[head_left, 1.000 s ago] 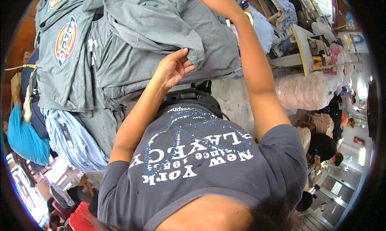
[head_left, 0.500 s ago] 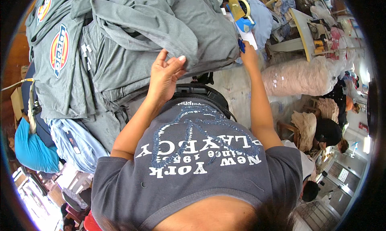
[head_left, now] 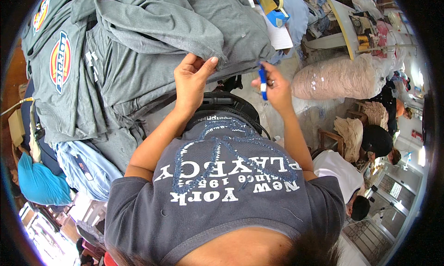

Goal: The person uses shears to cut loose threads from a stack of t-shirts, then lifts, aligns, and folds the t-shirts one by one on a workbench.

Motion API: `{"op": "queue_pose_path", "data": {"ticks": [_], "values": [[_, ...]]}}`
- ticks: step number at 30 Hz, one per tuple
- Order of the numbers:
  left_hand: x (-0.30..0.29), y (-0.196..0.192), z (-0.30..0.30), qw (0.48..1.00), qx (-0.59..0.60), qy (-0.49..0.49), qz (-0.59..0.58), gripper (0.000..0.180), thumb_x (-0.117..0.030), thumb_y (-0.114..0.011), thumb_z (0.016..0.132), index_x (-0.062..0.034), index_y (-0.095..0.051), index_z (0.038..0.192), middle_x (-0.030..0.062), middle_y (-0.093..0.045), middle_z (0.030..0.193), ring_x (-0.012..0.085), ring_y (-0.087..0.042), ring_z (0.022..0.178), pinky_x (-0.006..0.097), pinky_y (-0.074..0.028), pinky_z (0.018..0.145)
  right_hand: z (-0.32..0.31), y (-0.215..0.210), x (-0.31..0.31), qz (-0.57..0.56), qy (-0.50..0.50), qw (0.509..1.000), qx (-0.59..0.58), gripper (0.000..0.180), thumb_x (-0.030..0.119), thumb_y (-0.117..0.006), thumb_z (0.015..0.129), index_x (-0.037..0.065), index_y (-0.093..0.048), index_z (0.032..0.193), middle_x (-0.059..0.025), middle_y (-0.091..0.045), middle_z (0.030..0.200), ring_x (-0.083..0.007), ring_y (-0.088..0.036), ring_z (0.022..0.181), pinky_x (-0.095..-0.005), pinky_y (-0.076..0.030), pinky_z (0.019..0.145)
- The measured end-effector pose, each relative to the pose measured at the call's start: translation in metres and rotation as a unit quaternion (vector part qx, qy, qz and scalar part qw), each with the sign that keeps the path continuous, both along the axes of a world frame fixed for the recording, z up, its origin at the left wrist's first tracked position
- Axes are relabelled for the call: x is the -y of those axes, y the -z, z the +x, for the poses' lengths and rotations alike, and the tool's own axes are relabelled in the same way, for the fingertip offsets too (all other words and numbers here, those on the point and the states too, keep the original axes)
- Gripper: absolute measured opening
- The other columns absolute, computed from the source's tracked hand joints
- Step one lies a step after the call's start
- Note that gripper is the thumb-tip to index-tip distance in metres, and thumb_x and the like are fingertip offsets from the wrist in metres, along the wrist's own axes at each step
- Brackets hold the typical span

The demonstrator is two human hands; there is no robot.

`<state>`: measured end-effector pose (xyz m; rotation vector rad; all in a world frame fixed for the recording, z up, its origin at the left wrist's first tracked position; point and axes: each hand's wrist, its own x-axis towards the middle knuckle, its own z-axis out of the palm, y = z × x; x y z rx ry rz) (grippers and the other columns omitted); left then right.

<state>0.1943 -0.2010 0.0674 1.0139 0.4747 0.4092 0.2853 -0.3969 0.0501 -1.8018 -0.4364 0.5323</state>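
A heap of grey shirts (head_left: 152,48) with round orange and blue logo patches covers the surface in front of me. My left hand (head_left: 192,76) pinches the hem of the topmost grey shirt between thumb and fingers. Just right of that hem, my right hand (head_left: 276,87) grips a small blue tool (head_left: 262,81), held upright and apart from the cloth. What kind of tool it is I cannot tell. My dark printed T-shirt fills the lower part of the view.
A blue tape dispenser (head_left: 276,11) and a white paper (head_left: 280,34) lie behind the heap. A large clear bag of pale pink fabric (head_left: 333,76) lies on the right. Other people (head_left: 377,141) sit at the right. Light blue garments (head_left: 83,166) hang at the left.
My right hand has come down from a far reach over the heap and now holds the blue tool beside the hem. My left hand has closed onto the shirt's edge.
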Motion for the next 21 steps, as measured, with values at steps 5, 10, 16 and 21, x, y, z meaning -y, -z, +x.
{"op": "queue_pose_path", "data": {"ticks": [5,10,16,21], "values": [[-0.001,-0.003,-0.001,0.999,0.036,-0.001,-0.005,0.038,0.005,-0.058,0.076,0.0039,-0.046,0.112,0.0097,-0.057,0.098,0.0122,-0.055,0.088,0.023,-0.046,0.076,-0.022,0.009,-0.005,-0.038,-0.033,0.985,0.167,0.053,0.011,-0.076,0.062,0.010,-0.054,0.111,-0.0058,-0.062,0.085,-0.0089,-0.057,0.070,-0.0228,-0.046,0.062],[-0.001,0.005,-0.003,0.998,0.062,0.008,0.003,0.042,0.008,-0.056,0.075,0.0043,-0.043,0.115,0.0116,-0.055,0.101,0.0134,-0.056,0.089,0.023,-0.045,0.077,-0.025,0.014,-0.010,-0.068,-0.032,0.976,0.204,0.057,0.019,-0.077,0.059,0.012,-0.053,0.111,-0.0055,-0.060,0.083,-0.0131,-0.056,0.065,-0.0264,-0.047,0.059],[-0.001,0.009,-0.004,0.998,0.062,0.005,0.003,0.043,0.008,-0.057,0.074,0.0040,-0.043,0.114,0.0116,-0.056,0.099,0.0133,-0.056,0.088,0.023,-0.045,0.076,-0.021,0.004,-0.027,-0.072,-0.061,0.968,0.233,0.059,0.022,-0.077,0.058,0.012,-0.053,0.110,-0.0057,-0.060,0.087,-0.0152,-0.056,0.065,-0.0280,-0.046,0.058],[-0.002,0.008,-0.005,0.998,0.056,-0.004,-0.011,0.044,0.007,-0.058,0.073,0.0025,-0.044,0.114,0.0116,-0.056,0.099,0.0131,-0.057,0.086,0.023,-0.045,0.075,-0.018,-0.001,-0.029,-0.070,-0.083,0.973,0.202,0.058,0.022,-0.077,0.057,0.011,-0.053,0.109,-0.0069,-0.061,0.083,-0.0166,-0.058,0.065,-0.0284,-0.046,0.060]]}}
